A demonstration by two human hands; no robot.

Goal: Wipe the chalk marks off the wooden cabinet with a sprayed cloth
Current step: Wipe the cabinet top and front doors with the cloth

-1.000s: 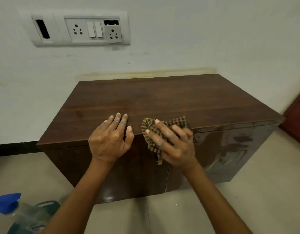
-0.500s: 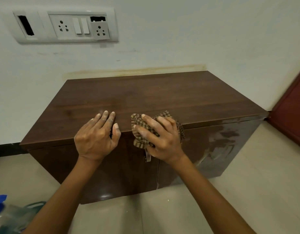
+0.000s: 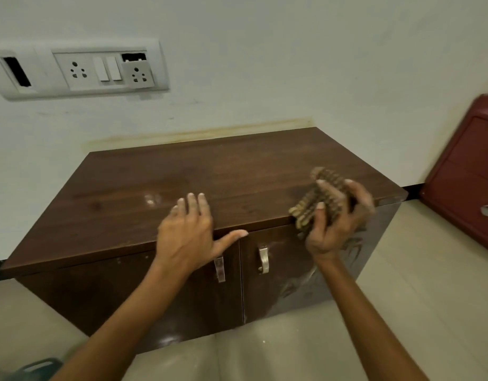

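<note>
A low dark wooden cabinet (image 3: pixel 160 188) stands against a white wall, with two doors and two metal handles on its front. My left hand (image 3: pixel 186 232) lies flat on the top's front edge, fingers straight, thumb spread to the right. My right hand (image 3: pixel 337 221) grips a bunched brown checked cloth (image 3: pixel 317 199) at the top's front right edge; both are motion-blurred. A pale smear shows on the right door (image 3: pixel 306 281) and a wet sheen on the top near my left fingers.
A white switch and socket panel (image 3: pixel 80 70) is on the wall above the cabinet. A dark red cabinet (image 3: pixel 465 174) stands at the right. A teal object (image 3: pixel 36 369) shows at the bottom left corner on the tiled floor.
My right hand has carried the cloth from the middle of the front edge to the right end. My left thumb has spread out. The view has pulled back, showing the door handles.
</note>
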